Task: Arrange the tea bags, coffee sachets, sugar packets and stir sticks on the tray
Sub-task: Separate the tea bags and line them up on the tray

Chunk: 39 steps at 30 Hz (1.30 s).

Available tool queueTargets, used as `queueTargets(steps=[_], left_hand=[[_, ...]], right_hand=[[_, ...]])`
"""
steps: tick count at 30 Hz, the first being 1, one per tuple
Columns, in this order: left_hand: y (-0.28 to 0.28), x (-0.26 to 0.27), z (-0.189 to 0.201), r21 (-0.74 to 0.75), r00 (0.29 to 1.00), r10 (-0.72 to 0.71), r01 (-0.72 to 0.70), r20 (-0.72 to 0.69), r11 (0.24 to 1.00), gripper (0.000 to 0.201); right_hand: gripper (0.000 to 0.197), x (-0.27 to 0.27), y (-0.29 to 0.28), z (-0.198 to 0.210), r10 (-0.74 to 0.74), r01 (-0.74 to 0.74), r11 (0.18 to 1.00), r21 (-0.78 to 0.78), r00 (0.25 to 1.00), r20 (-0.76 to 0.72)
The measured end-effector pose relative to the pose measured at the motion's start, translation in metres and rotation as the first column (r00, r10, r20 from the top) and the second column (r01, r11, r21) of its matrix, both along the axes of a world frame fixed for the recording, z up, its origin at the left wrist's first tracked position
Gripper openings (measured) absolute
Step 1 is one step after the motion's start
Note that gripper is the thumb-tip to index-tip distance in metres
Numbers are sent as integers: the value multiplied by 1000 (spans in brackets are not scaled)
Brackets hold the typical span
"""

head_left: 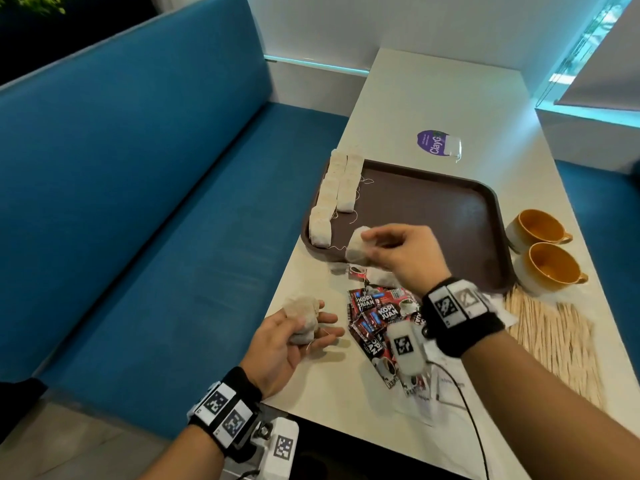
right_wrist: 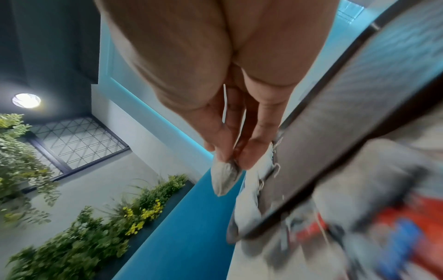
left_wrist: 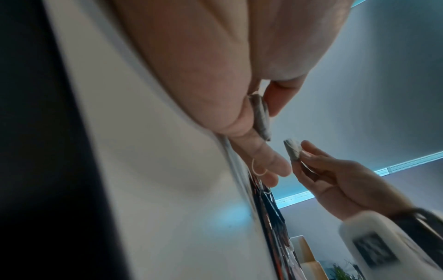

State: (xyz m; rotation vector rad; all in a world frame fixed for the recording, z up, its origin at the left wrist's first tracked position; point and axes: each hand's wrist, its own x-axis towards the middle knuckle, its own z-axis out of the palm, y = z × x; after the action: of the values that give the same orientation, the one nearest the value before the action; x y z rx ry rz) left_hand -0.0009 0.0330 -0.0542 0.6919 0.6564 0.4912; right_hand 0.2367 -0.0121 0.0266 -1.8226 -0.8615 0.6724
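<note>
While the left hand (head_left: 277, 341) cups tea bags (head_left: 303, 318) at the worktop's (head_left: 346, 393) near-left edge, fingers loosely curled round them, the right hand (head_left: 398, 254) pinches one tea bag (head_left: 356, 249) over the tray's (head_left: 450, 216) near rim. Between the hands lie red coffee sachets (head_left: 375, 318) reading "KOPI JUAN". Two rows of tea bags (head_left: 336, 194) run lengthwise along the tray's left edge; its middle lies bare. Beyond it, a purple sticker (head_left: 433, 142) reads "ClayG".

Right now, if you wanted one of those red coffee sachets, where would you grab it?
Pinch a free corner of the topmost Kopi Juan sachet, coming from above. The sachets lie flat and overlapping on the table, so only edges lift. The right hand holds a tea bag and would need emptying.
</note>
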Motion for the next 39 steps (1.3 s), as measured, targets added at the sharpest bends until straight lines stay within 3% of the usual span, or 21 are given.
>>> queueTargets(steps=[4,7,11,16,22,28,34,39], left_hand=[[1,-2,-1,-6,999,-23,23,32,1000,45],[1,-3,-3,6,999,-50,50,21,999,43],[2,-2,-1,27,997,-74,75,-34,997,47],[3,-2,-5,3,997,-79,80,-24,997,33],[2,-3,-7,-8,996,-92,92,6,996,34],[3,-4,-8,-38,995,-82,84,50,996,34],[2,-3,-1,-50,996,-57,60,72,997,50],[1,-4,-4,-16,996,-61,62,62,998,40]], right_hand=[[27,43,45,1,-29,30,999,-22,997,78],[25,63,75,-6,44,-29,991,-131,993,113],[23,73,108,-18,151,-116,958,-263,982,115],[25,80,132,-29,154,-111,942,-317,981,114],[25,87,139,-34,122,-73,945,-318,983,137],[29,86,142,-40,194,-128,907,-401,972,129],[31,85,145,-37,230,-130,891,-435,956,185],[21,73,121,-17,153,-88,951,-296,966,206]])
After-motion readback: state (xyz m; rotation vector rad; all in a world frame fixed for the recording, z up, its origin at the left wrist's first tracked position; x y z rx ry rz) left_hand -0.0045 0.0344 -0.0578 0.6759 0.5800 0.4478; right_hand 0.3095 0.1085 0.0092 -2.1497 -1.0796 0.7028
